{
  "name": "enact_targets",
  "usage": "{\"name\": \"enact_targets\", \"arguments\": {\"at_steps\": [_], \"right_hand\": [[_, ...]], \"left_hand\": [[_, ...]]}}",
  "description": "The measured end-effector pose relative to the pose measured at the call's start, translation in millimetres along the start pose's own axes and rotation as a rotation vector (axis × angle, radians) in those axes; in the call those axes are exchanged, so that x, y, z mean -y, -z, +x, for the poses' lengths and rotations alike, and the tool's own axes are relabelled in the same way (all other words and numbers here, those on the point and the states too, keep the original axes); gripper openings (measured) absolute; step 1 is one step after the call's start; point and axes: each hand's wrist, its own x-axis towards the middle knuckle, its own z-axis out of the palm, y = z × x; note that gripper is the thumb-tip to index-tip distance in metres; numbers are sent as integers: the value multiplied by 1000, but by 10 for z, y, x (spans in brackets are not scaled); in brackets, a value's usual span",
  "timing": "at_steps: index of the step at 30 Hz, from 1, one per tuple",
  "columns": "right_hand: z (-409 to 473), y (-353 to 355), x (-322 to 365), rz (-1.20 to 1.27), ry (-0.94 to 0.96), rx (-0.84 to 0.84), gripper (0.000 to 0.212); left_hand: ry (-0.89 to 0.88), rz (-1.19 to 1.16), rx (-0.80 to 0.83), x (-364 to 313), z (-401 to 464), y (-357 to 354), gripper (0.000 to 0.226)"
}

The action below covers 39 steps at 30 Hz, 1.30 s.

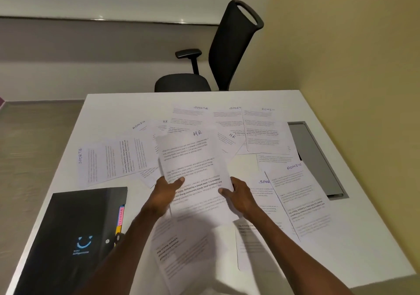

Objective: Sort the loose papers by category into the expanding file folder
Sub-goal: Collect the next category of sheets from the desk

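Observation:
A sheet marked HR (pixel 193 165) is held up above the table's middle. My left hand (pixel 164 194) grips its left edge with the thumb on top, and my right hand (pixel 237 195) grips its right edge the same way. Several loose printed sheets lie spread over the white table (pixel 109 108), among them a SPORTS sheet (pixel 95 165) at the left, an ADMIN sheet (pixel 264 131) at the back right and another ADMIN sheet (pixel 300 199) at the right. The black expanding file folder (pixel 72 238) lies shut at the front left, with coloured tabs (pixel 120 217) showing at its right edge.
A black office chair (pixel 227 51) stands behind the table's far edge. A grey cable hatch (pixel 316 158) is set into the table near its right edge. A yellow wall runs along the right side.

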Motion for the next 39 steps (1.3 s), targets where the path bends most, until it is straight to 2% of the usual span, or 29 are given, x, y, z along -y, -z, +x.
{"name": "enact_targets", "arguments": {"at_steps": [2, 5, 8, 11, 14, 16, 19, 21, 23, 26, 30, 35, 39], "right_hand": [[75, -8, 28, -19, -12, 35, 21], [240, -16, 54, 6, -72, 98, 11], [458, -46, 73, 41, -122, 127, 31], [584, -74, 116, 78, -155, 166, 33], [681, -113, 112, 36, -118, 180, 39], [787, -141, 94, 55, -135, 122, 41], [1039, -145, 108, 118, -272, -133, 34], [1240, -117, 51, 42, -319, -263, 42], [1461, -110, -54, -41, -387, -284, 46], [1662, -115, 2, -124, -481, -292, 69], [1879, -122, 123, -298, -585, -330, 76], [2040, -203, 147, -362, -720, -359, 75], [2080, -201, 145, -322, -766, -347, 68]], "left_hand": [[36, 0, -4, -22, -2, 63, 37], [26, -96, 24, 4, 63, 119, 35], [14, -175, 72, -2, 96, 189, 35], [59, -236, 118, -10, 215, 247, 30], [116, -283, 76, -36, 356, 267, 19], [138, -329, 53, -24, 464, 290, 24], [156, -356, 33, -18, 618, 337, 35], [162, -364, 3, -18, 678, 364, 41], [153, -378, -20, -4, 738, 399, 47], [128, -395, -26, 27, 828, 465, 47], [119, -378, -20, 5, 904, 533, 47], [88, -316, -24, -89, 949, 584, 45], [100, -333, -17, -95, 972, 534, 44]]}}
